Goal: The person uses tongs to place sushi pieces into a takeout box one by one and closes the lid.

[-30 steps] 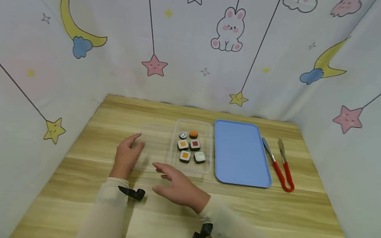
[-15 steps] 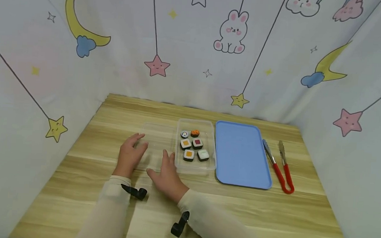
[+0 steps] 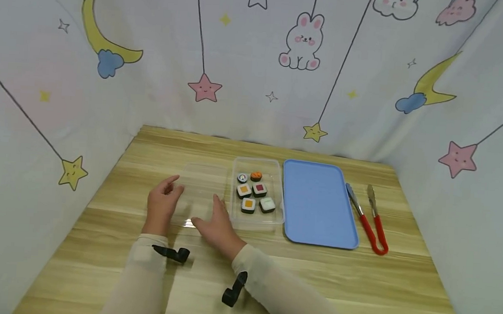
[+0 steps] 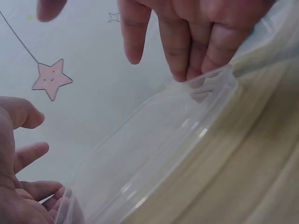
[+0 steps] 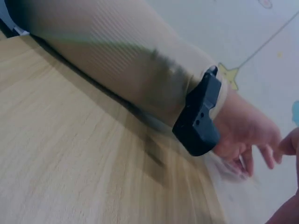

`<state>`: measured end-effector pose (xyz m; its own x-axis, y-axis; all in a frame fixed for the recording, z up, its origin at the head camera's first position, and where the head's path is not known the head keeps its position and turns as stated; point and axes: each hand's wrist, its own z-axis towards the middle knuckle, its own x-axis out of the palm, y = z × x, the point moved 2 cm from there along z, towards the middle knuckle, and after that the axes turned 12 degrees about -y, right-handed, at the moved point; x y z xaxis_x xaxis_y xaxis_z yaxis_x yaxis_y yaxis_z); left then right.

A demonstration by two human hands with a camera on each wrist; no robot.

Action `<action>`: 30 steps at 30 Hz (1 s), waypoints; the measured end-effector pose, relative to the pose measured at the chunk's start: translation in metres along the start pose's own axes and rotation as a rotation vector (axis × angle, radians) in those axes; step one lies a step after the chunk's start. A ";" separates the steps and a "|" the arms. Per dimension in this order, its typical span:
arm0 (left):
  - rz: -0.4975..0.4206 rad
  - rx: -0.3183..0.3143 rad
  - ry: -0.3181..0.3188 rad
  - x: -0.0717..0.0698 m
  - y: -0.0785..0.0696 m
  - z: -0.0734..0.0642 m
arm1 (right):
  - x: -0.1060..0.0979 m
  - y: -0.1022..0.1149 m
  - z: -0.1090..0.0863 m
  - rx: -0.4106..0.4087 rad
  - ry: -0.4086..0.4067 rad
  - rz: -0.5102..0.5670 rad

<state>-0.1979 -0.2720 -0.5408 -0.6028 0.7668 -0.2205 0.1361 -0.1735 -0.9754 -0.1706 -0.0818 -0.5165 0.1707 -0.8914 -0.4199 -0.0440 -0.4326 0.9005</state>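
Note:
A clear plastic lid [image 3: 200, 180] lies left of the clear container [image 3: 256, 219], between my two hands. My left hand [image 3: 160, 209] is at its left side, lower fingers curled at the rim in the left wrist view, where the lid [image 4: 149, 144] looks tilted. Over on the opposite side, my right hand [image 3: 218, 229] holds the lid with several fingertips at a corner [image 4: 205, 81], its thumb and index finger off the rim. Several sushi pieces [image 3: 248, 205] sit in two columns inside the container.
A blue tray [image 3: 321, 204] stands right of the container. Farther right lie red-handled metal tongs [image 3: 376, 232]. Wooden tabletop [image 3: 356, 283] runs under everything, and a white printed curtain [image 3: 249, 56] encloses the back and sides.
My right hand has swung up and left to the lid's right side. The lid has shifted slightly left with my left hand, and its front edge now catches light.

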 end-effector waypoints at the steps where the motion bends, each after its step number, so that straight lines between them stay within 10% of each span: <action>1: -0.024 -0.003 -0.017 -0.003 -0.002 0.000 | 0.000 0.000 -0.001 -0.006 0.005 0.012; 9: -0.444 -0.062 -0.133 -0.028 -0.034 -0.009 | -0.016 0.020 -0.019 -0.015 0.079 0.132; 17: -0.731 0.119 -0.120 -0.029 -0.087 -0.030 | -0.059 0.052 -0.021 -0.126 0.089 0.363; 30: -0.535 0.324 0.118 0.031 -0.130 -0.050 | -0.127 0.040 0.014 -0.282 -0.175 0.358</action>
<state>-0.1950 -0.1945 -0.4208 -0.4283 0.8589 0.2808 -0.4161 0.0884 -0.9050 -0.2079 0.0120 -0.4285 0.0243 -0.9973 -0.0688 0.2024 -0.0625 0.9773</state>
